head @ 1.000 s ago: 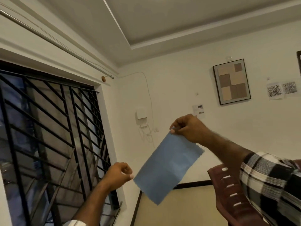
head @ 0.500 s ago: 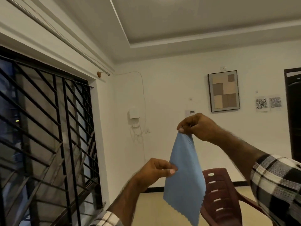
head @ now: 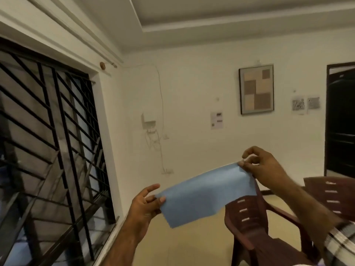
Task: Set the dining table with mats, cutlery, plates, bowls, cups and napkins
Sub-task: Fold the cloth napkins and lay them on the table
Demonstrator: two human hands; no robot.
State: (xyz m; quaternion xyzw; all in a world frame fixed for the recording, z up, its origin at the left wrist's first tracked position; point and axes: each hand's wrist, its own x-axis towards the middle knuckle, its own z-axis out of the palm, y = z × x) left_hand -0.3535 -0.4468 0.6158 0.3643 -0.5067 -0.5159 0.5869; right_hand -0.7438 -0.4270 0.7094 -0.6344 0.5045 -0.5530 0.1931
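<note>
Facing a white plastered wall (head: 192, 93), smooth and matte, camera tipped well above any tabletop; none in view. Barred window (head: 48, 141) at left: black metal grille, straight and slanted bars, hard and glossy. Dark doorway (head: 341, 121) at far right. Maroon plastic chairs (head: 249, 227) at lower right, moulded, slotted backs, slightly shiny. Framed picture (head: 256, 89) on the wall, patchwork of tan and brown squares in a thin dark frame.

Held mid-air in front of the chairs: blue napkin (head: 203, 194), rectangular, thin, matte fabric, lower edge finely zigzagged. Stretched between two corners, upper edge pulled fairly taut, lower part hanging free and sagging.

Right hand (head: 259, 166): thumb and forefinger closed in a pinch on the upper right corner, other fingers loosely curled above. Left hand (head: 146, 200): thumb and fingertips pinching the lower left corner, remaining fingers spread a little.

Handling, as judged: very light, limp, no stiffness of its own; likely to droop or fold wherever unsupported. Not fragile, not slippery, light pinch enough. Best taken at corners or along one edge to keep it flat for folding or laying down beside a plate.
</note>
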